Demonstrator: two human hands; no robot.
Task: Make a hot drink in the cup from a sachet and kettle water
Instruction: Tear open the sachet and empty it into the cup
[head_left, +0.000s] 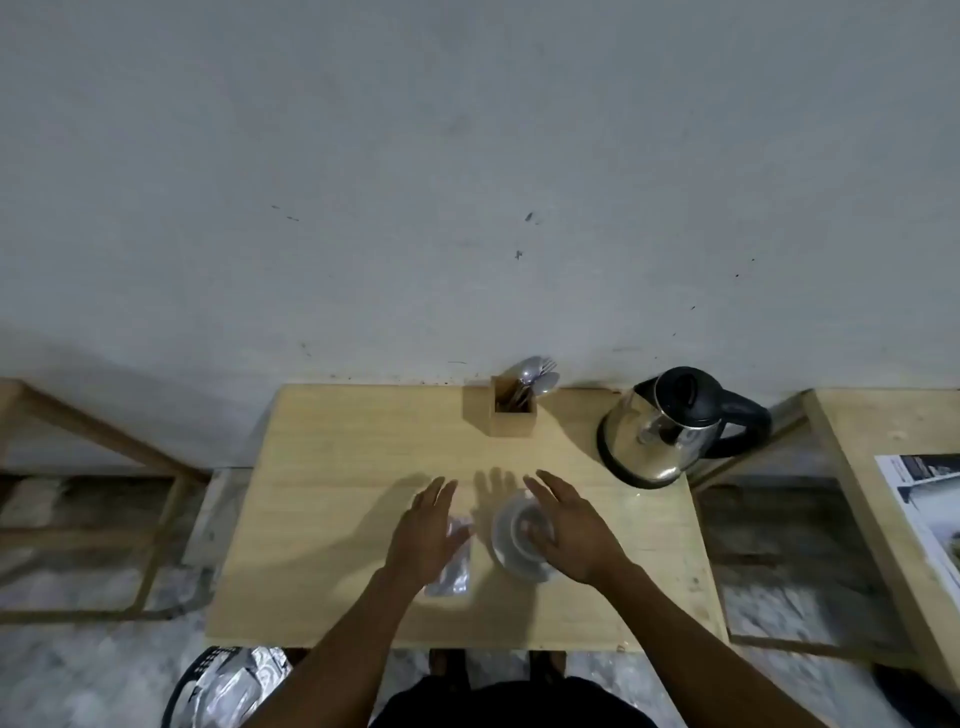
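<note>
Both hands hover spread and empty by the cup (522, 535): the left hand (423, 530) directly over the sachet (454, 569), just left of the cup, long axis running away from the person, the right hand (571, 530) above the cup's right side.

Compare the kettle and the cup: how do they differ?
The kettle is shiny metal with a black lid and handle; the cup is pale and open. The kettle stands untouched at the far right; the cup sits partly under the right hand. Both stand upright on the table.
</note>
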